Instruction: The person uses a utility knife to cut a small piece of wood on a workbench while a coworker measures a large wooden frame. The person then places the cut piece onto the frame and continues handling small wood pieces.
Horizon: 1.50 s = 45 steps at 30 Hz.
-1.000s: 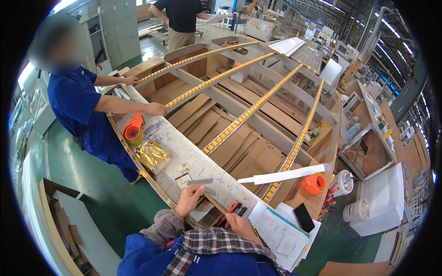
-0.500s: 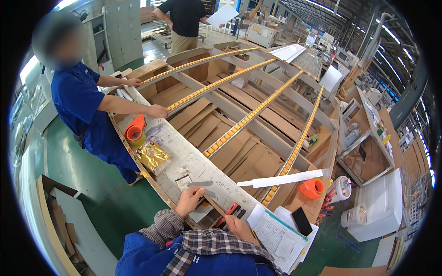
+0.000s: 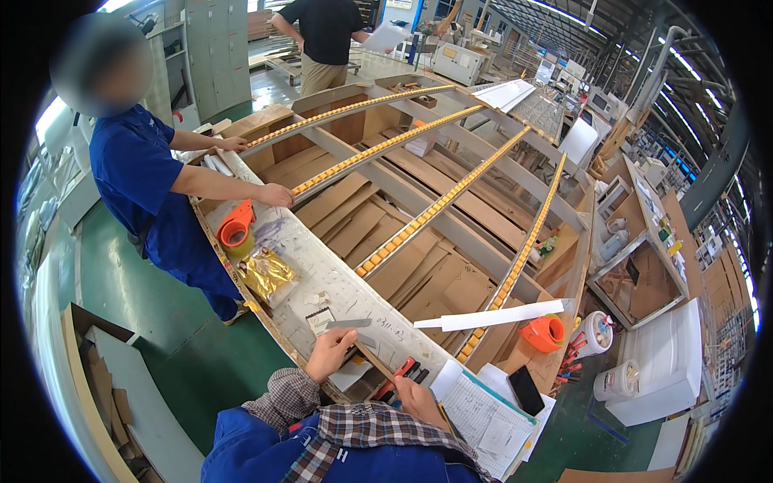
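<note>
My left hand [image 3: 328, 356] pinches a flat grey strip [image 3: 351, 324] above the near edge of the worn white bench ledge [image 3: 366, 304]. My right hand [image 3: 419, 401] is to its right, fingers curled together beside red-and-black tools [image 3: 409, 370] at an open recess in the bench edge. What those fingers grip, if anything, is hidden. Between the hands a pale sheet [image 3: 352, 373] lies in the recess. A small printed paper [image 3: 320, 320] sits on the ledge just beyond my left hand. Handwritten sheets on a clipboard [image 3: 487, 420] lie right of my right hand.
Yellow roller tracks [image 3: 439, 217] span the frame table above stacked cardboard. A white strip [image 3: 491, 315] crosses its near end. Orange tape dispensers [image 3: 236, 229], a gold bag [image 3: 268, 275] and a phone [image 3: 526, 390] lie around. A co-worker in blue [image 3: 133, 169] stands at the left, hands on the table.
My hands stay almost in place, the left still with the grey strip. The person at the back has shifted the white sheet slightly; the view has moved a little.
</note>
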Available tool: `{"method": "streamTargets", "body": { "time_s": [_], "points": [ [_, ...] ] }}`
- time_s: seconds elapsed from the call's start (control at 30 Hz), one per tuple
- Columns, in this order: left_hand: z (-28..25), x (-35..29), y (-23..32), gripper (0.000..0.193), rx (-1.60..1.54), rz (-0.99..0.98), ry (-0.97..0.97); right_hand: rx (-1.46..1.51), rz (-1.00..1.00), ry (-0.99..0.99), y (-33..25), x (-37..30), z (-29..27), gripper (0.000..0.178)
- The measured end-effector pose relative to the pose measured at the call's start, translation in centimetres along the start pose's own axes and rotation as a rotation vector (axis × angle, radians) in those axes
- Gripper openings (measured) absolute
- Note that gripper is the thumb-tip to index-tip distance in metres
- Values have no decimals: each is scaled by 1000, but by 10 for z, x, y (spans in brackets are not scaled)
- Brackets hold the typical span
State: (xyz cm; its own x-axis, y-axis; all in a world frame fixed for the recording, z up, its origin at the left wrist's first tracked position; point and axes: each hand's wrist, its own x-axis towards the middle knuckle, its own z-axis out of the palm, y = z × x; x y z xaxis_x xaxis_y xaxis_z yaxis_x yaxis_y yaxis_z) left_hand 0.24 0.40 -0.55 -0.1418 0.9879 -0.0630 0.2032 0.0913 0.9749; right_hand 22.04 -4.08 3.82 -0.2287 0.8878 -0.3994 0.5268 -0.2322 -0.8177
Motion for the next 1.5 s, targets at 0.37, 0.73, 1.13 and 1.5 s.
{"method": "streamTargets", "body": {
  "time_s": [0.37, 0.73, 1.13, 1.5],
  "points": [
    [1, -7, 22, 39, -106, -16, 102, 55, -120, 150, 10, 2, 1, 47],
    [0, -11, 29, 42, 557, 453, -204, -5, -226, 316, 5, 3, -3, 40],
    [-2, -10, 20, 18, 395, 345, -180, -168, -205, 306, 0, 2, -2, 34],
    [-4, -23, 28, 15, 558, 325, -63, -228, -232, 240, -5, 3, 2, 33]
  ]
}}
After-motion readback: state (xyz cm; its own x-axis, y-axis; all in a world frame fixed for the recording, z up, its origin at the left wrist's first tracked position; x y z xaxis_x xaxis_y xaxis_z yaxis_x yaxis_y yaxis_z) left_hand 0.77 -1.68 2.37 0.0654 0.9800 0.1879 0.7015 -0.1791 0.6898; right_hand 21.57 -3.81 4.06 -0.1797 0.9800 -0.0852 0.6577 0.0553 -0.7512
